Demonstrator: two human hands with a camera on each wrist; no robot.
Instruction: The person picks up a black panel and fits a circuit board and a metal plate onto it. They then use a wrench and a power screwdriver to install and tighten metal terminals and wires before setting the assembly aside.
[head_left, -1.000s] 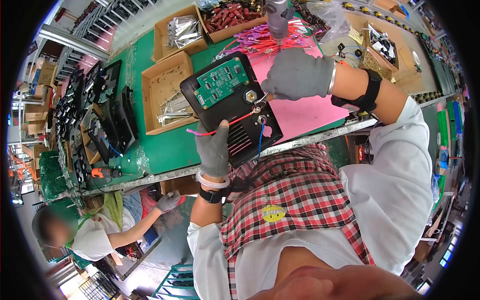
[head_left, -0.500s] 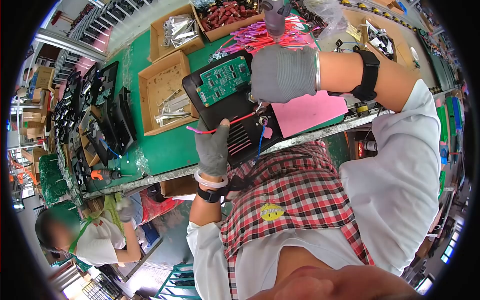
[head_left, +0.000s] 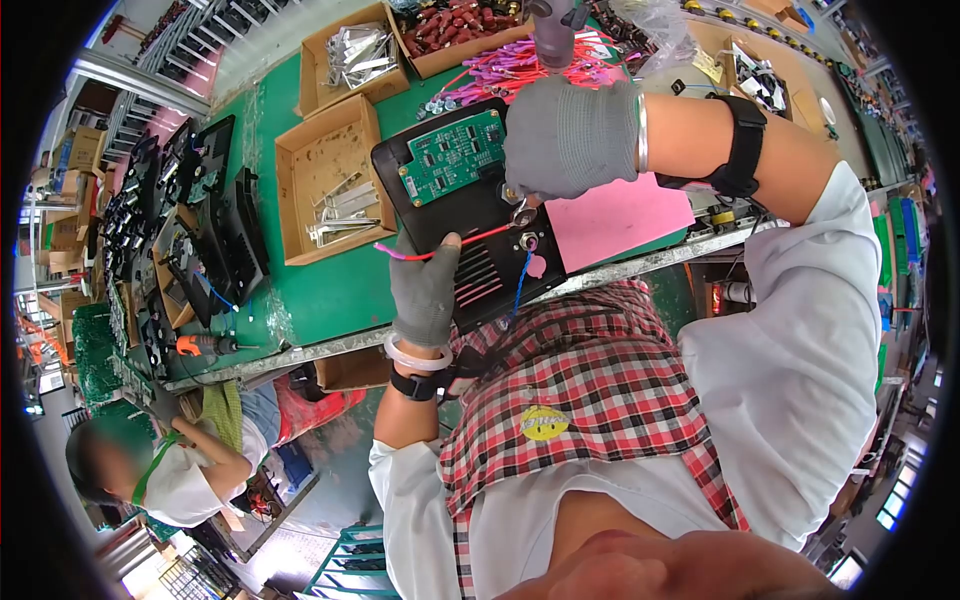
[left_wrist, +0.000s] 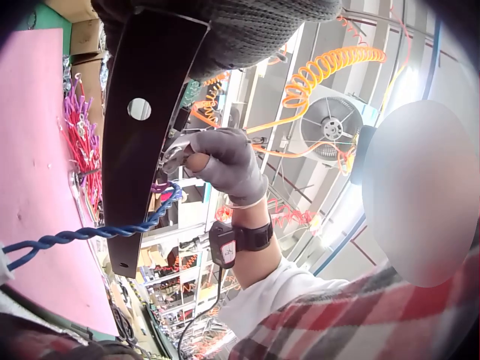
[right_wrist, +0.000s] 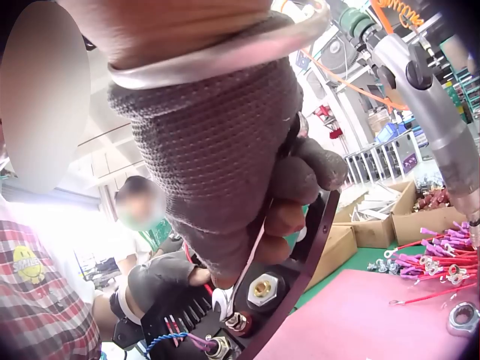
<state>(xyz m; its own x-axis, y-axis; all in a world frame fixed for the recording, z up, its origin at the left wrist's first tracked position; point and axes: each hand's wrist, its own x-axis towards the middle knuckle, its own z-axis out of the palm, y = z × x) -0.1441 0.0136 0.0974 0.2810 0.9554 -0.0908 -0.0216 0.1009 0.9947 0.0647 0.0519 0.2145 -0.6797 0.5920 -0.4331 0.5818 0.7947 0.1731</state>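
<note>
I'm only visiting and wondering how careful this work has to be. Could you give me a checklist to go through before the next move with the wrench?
1. Panel supported: ok. The left hand grips the black panel.
2. Tool in hand: ok. The right hand holds the wrench.
3. Wrench seated: cannot tell. Its head is at the red-based terminal, but the fit is too small to judge.
4. Red wire steadied: cannot tell. It passes the left thumb; whether it is pinned is unclear.
5. Blue twisted wire clear of the wrench: ok. It leaves the neighbouring terminal, apart from the wrench head.
6. Terminal tight: cannot tell from pictures.
</note>
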